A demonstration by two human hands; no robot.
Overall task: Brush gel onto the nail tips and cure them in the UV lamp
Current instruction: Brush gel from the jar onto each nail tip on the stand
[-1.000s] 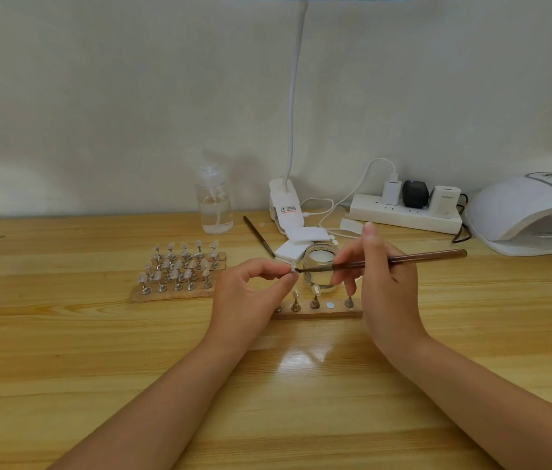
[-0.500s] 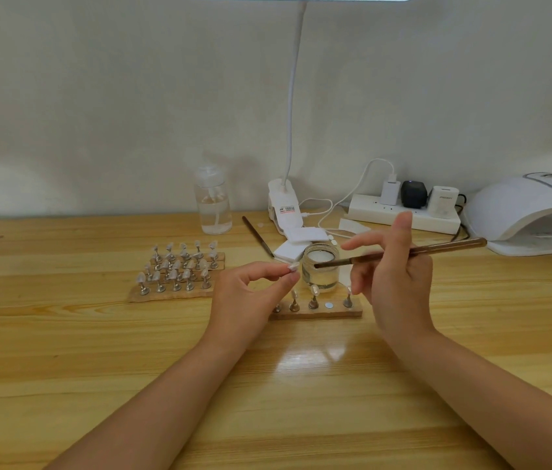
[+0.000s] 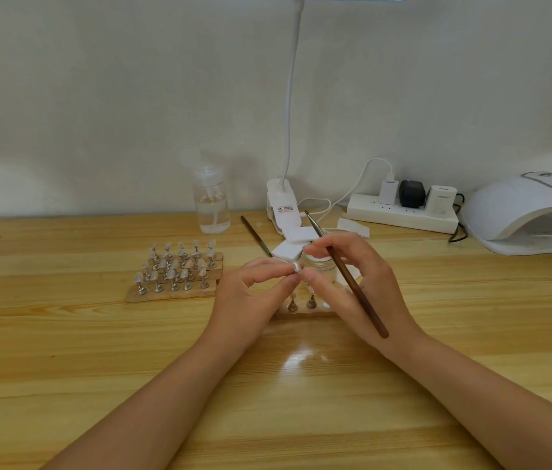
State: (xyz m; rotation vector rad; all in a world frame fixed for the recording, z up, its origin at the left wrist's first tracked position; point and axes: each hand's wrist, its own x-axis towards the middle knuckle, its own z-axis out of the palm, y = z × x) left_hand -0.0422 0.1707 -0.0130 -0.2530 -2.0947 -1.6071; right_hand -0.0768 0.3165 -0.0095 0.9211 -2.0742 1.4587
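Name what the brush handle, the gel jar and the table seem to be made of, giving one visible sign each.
Brush handle: probably dark wood with a smooth finish, since it is brown and slightly glossy; coated plastic is possible.
Gel jar: clear glass or hard plastic, since you see through its wall.
Table: varnished light wood or a wood-look laminate, showing grain lines and a shiny reflection.

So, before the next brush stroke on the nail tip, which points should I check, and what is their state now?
1. Left hand pinches the nail tip between thumb and fingertips: ok.
2. Right hand holds the brush: ok.
3. Bristle end on the tip: not ok, it points up and away toward the wall.
4. Gel jar open and near: cannot tell, the hands hide most of it.
5. Wooden strip has a free stand for the tip: cannot tell, partly hidden.
6. UV lamp at the right, opening unblocked: ok.
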